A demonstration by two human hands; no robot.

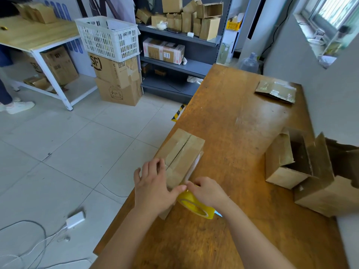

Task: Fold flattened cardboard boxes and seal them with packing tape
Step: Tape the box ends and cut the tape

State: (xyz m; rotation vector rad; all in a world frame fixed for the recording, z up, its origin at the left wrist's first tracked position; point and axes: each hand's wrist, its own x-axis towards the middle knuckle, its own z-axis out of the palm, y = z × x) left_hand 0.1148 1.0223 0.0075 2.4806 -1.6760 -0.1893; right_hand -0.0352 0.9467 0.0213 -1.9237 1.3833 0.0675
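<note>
Hands: left (153,184) rests on closed brown box (184,150), right (208,191) grips yellow tape (196,207).

Single head-worn wide view, forward-down, close over the table (242,117)

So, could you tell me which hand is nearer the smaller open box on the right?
Right. The right hand, gripping the tape roll, is left of the smaller open box; the left hand rests farther left on the closed box.

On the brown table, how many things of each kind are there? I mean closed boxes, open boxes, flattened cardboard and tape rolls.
closed box: 1
open boxes: 2
flattened cardboard: 1
tape roll: 1
Total: 5
</note>
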